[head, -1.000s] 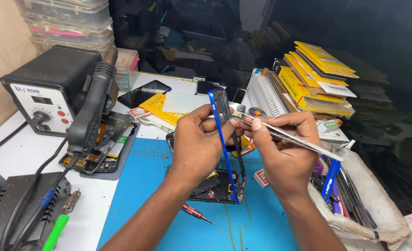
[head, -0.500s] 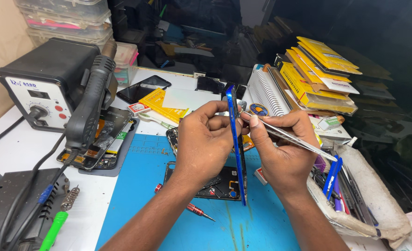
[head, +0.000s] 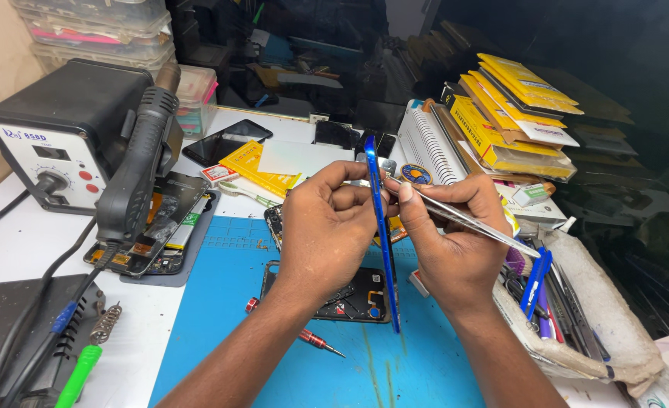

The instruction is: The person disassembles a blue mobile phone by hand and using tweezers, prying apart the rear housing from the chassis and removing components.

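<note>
Left hand [head: 327,227] closed around a slim blue-edged phone frame [head: 383,249], held upright on edge, fingers curled over its upper part and thumb pressing near the top; right hand [head: 448,234] pinching a pair of long silver metal tweezers [head: 463,219] between thumb and forefinger, the tips meeting the frame's top end just beyond the left fingertips, the handles trailing out past the right knuckles. Directly beneath the grip, an opened black phone body with exposed circuitry [head: 353,295] lying flat on a blue rubber work mat [head: 274,363]; below the left wrist, a small red-handled screwdriver [head: 312,340] on the same mat. Well to the left of the grip, a black-and-white hot-air rework station [head: 47,136] with its black handpiece [head: 142,166] propped over a disassembled phone on a grey tray [head: 164,227]; nearer the lower left, a green-handled tool [head: 77,374]. Beyond the grip, a dark phone screen [head: 225,142] and yellow flat packets [head: 255,166] on the white bench; to the right of the right hand, a stack of yellow boxes [head: 516,113], a white ribbed rack [head: 429,147] and a cloth pouch of assorted tools [head: 576,317] with a blue clip-like tool [head: 534,276] at its edge.
</note>
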